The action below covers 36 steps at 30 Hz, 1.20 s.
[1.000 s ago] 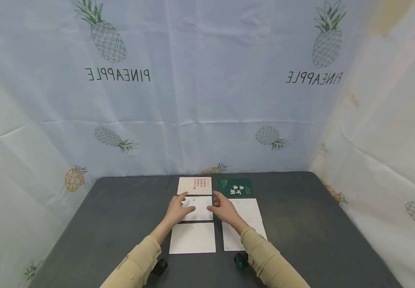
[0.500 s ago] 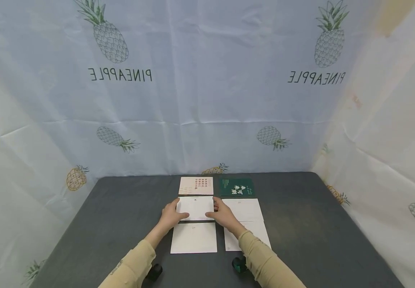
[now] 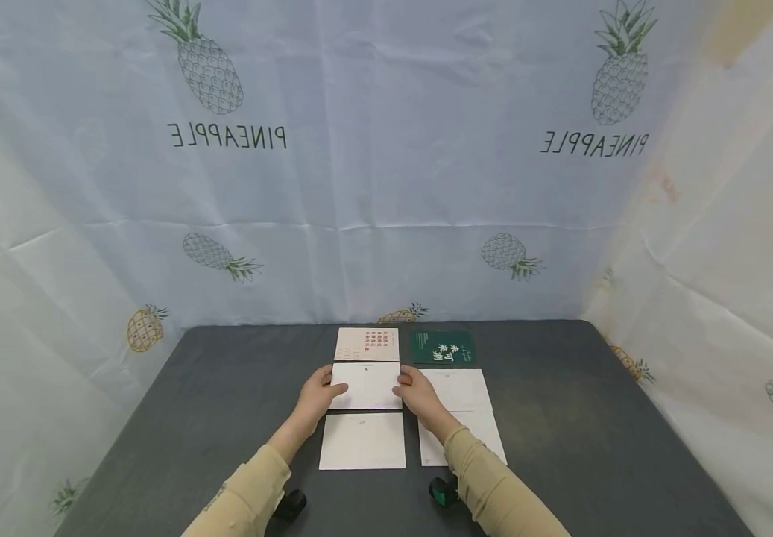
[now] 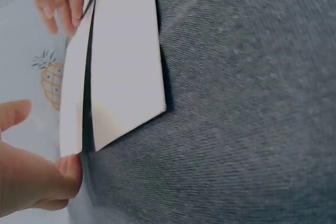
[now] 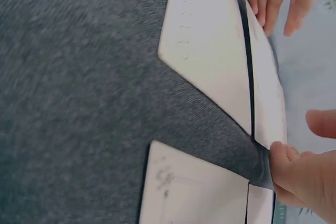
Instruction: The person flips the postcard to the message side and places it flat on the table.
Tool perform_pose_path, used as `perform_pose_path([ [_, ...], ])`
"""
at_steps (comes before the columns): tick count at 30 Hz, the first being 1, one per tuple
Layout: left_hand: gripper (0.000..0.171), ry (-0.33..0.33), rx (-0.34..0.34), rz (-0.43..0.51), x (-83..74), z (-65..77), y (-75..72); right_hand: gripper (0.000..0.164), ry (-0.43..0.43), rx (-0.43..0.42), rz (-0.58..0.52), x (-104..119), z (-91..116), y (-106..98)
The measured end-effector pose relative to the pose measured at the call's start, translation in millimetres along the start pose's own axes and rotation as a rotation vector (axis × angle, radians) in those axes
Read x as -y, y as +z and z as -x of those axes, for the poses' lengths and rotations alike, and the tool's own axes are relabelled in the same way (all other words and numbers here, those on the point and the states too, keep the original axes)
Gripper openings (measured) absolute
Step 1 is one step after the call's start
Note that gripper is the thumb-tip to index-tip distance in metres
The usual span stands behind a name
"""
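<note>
A white postcard lies in the middle of the left column on the dark table. At its left edge is my left hand, fingertips against the side and thumb raised apart from it in the left wrist view. My right hand touches the opposite edge, its thumb likewise lifted. Another white postcard lies just nearer, with a narrow dark gap between the two. Beyond the middle one sits a pale postcard with red writing.
To the right, a green card lies at the back, with a white card and a nearer white card in front, partly behind my right forearm. The dark table meets a pineapple-print curtain.
My hands were over the middle postcard, then spread outward to its left and right edges. The thumbs have since risen a little. The cards keep their layout; the view has shifted slightly.
</note>
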State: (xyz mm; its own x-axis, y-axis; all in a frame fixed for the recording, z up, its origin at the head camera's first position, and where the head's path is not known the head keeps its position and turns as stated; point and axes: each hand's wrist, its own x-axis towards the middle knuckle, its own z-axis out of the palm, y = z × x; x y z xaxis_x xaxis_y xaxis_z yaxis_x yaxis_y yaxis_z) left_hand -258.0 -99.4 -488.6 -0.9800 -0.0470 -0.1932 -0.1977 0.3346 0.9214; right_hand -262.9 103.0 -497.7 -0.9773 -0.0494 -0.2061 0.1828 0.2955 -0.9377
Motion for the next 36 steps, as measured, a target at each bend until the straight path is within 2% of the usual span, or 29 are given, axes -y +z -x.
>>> perform_pose_path([
  [6, 0.061, 0.026, -0.085, 0.045, -8.4, -5.3, -5.9, 0.052, -0.021, -0.089, -0.038, 11, -1, -4],
  [11, 0.057, 0.072, -0.101, 0.052, -14.6, -6.2, -8.6, 0.044, -0.080, -0.142, -0.018, 15, -2, -6],
  [14, 0.052, 0.111, -0.109, 0.071, -15.5, -5.6, -9.2, 0.039, -0.084, -0.173, -0.050, 17, -2, -6],
  [20, 0.052, 0.122, -0.160, 0.181, -13.7, -1.7, -11.3, 0.040, -0.083, -0.221, -0.152, 18, -2, -4],
  [25, 0.056, 0.126, -0.227, 0.250, -11.2, -0.4, -13.3, 0.044, -0.055, -0.246, -0.151, 19, -1, -4],
  [29, 0.042, 0.102, -0.244, 0.225, -5.8, -1.4, -14.4, 0.043, -0.020, -0.233, -0.119, 15, 0, -5],
  [32, 0.031, 0.083, -0.224, 0.171, -0.7, -3.0, -15.2, 0.037, -0.006, -0.212, -0.102, 10, 0, -4],
  [36, 0.027, 0.054, -0.204, 0.090, 6.3, -6.4, -15.5, 0.032, -0.016, -0.185, -0.059, 4, 0, -3],
])
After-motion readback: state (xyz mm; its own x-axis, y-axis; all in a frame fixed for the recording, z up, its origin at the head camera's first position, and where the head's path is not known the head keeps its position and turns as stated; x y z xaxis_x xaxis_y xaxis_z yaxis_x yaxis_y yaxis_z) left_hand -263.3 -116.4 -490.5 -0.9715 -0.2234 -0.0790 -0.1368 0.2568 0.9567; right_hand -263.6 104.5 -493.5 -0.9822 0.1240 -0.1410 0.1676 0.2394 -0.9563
